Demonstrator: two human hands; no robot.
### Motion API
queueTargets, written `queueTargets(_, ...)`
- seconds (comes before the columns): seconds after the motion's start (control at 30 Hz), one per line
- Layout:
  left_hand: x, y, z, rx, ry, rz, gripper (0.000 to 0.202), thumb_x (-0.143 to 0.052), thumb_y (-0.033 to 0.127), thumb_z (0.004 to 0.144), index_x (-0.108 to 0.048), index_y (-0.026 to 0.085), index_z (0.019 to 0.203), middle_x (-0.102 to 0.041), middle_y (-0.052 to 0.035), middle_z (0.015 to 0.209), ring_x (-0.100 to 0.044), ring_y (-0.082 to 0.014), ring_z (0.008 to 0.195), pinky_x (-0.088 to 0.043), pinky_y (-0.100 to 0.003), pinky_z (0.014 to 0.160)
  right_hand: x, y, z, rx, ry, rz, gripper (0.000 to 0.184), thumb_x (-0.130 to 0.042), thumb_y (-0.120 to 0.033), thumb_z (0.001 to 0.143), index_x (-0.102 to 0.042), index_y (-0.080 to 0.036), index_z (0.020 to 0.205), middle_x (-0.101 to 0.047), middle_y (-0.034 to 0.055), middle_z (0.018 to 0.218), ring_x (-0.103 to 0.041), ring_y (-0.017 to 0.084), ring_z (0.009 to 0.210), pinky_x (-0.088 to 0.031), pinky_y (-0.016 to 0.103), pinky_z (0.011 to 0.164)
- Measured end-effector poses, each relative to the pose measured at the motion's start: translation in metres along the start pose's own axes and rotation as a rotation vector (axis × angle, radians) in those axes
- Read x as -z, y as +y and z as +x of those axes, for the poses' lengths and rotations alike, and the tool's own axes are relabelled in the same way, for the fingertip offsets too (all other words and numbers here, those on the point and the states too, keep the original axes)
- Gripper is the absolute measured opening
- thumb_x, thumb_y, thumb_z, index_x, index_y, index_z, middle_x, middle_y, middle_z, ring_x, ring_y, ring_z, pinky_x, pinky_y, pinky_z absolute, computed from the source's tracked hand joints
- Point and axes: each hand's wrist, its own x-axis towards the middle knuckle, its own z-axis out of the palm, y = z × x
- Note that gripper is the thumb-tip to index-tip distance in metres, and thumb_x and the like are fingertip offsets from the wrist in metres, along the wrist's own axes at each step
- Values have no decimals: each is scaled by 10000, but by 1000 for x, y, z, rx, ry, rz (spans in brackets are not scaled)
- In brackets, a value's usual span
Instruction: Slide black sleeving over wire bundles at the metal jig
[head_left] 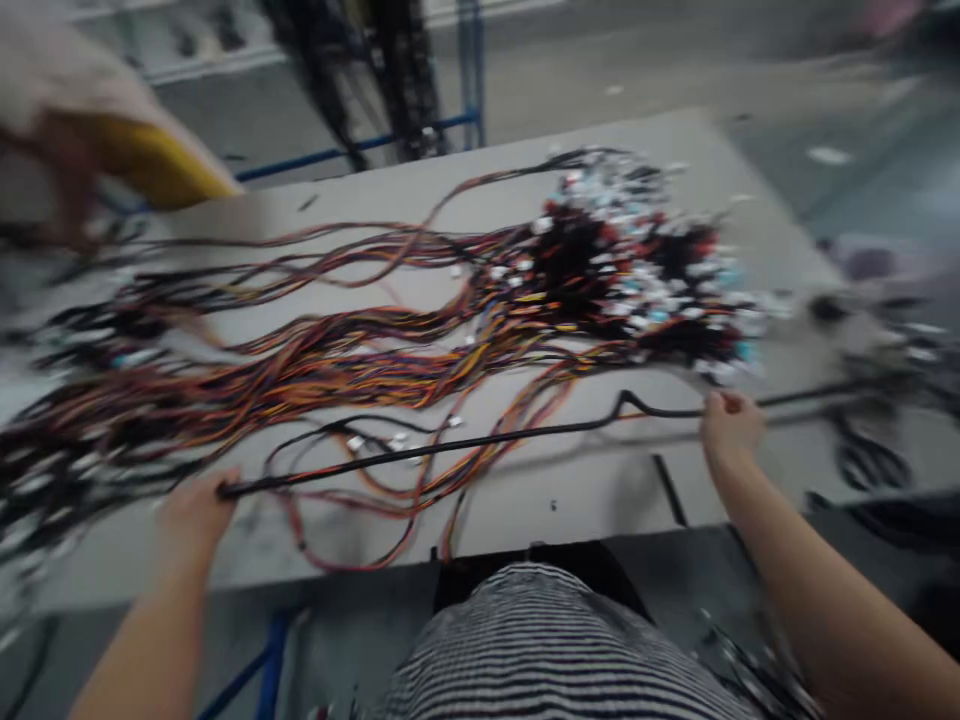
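A black-sleeved wire harness stretches across the near part of the table between my two hands. My left hand is closed round it at the left, with coloured wires coming out close by. Farther right, my right hand grips the same harness, and its dark length runs on past that hand to the right. Between the hands the sleeve has a small kink. Loose orange and red wires with small white connectors loop below and behind it.
Long bundles of coloured wires lie across the white table, with white connectors heaped at the right. Another person's hand is at upper left, near a yellow item. Blue rails stand behind the table.
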Motion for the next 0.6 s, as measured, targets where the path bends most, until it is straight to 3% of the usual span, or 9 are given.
queueTargets(0.03, -10, -14, -7, -12, 91, -11, 324, -413, 404, 855, -591, 215, 660, -588, 7, 569, -551, -183, 660, -336, -243, 647, -17, -9, -18, 108, -82, -58, 65, -534, -231, 809, -523, -194, 756, -606, 116, 714, -593, 250, 715, -469, 367, 700)
queueTargets(0.1, -25, -38, -23, -59, 187, -29, 339, -448, 383, 863, -546, 185, 605, -596, -48, 624, -540, -192, 674, -328, -264, 638, -62, -32, -70, 423, -377, -155, 163, -563, -342, 801, -602, -184, 794, -646, 137, 814, -610, 281, 799, -467, 401, 785)
queueTargets(0.2, -37, -57, -46, -53, 456, -118, 397, -480, 345, 877, -395, 203, 517, -498, -52, 548, -482, -182, 606, -318, -299, 637, -122, -69, -183, 976, -937, -224, 369, -602, -486, 790, -683, -168, 961, -668, 144, 985, -605, 315, 966, -444, 442, 897)
queueTargets(0.27, -40, -62, -60, -54, 670, -181, 435, -507, 343, 884, -320, 220, 511, -422, -21, 509, -436, -175, 568, -306, -313, 633, -147, -89, -262, 1172, -1248, -256, 531, -631, -542, 789, -657, -144, 1139, -648, 156, 1110, -581, 323, 1063, -426, 438, 946)
queueTargets(0.33, -41, -62, -74, -102, 822, -227, 456, -536, 335, 890, -292, 223, 522, -375, 4, 501, -406, -169, 555, -299, -321, 634, -160, -105, -329, 1213, -1534, -271, 613, -626, -531, 820, -581, -130, 1281, -630, 155, 1172, -581, 300, 1082, -435, 392, 935)
queueTargets(0.43, -40, -60, -93, -204, 908, -255, 450, -576, 296, 887, -306, 217, 536, -370, 17, 514, -402, -162, 563, -306, -323, 646, -165, -122, -401, 1134, -1849, -239, 456, -563, -403, 899, -577, -149, 1277, -666, 108, 1063, -618, 230, 956, -448, 296, 817)
queueTargets(0.5, -40, -58, -103, -247, 936, -263, 442, -582, 266, 886, -314, 213, 540, -380, 17, 519, -405, -158, 568, -317, -322, 656, -164, -131, -435, 1067, -1913, -218, 295, -531, -320, 920, -636, -147, 1135, -666, 71, 909, -603, 187, 824, -419, 255, 724)
queueTargets(0.6, -40, -55, -111, -280, 976, -275, 437, -545, 265, 907, -308, 213, 544, -373, 16, 521, -403, -158, 568, -320, -326, 658, -161, -141, -468, 966, -1893, -210, 171, -544, -281, 908, -617, -133, 865, -576, 22, 713, -497, 130, 654, -334, 226, 598)
